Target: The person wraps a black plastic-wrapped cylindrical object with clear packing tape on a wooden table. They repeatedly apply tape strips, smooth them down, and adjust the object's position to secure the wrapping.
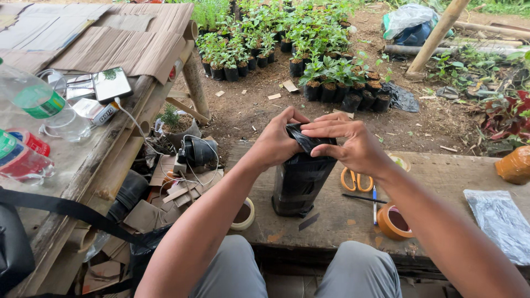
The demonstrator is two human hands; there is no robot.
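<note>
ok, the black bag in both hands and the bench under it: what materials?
Black bag: looks like thin glossy plastic film; it creases and catches light where the left hand and right hand fold its top. Bench: apparently raw, weathered wood, matte, with visible grain and stains.

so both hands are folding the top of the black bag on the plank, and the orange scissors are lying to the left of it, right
Not quite. Both the left hand and the right hand are at the top of the black bag on the plank, but the orange scissors lie to the right of the bag, partly under the right wrist. The head view shows it.
</note>
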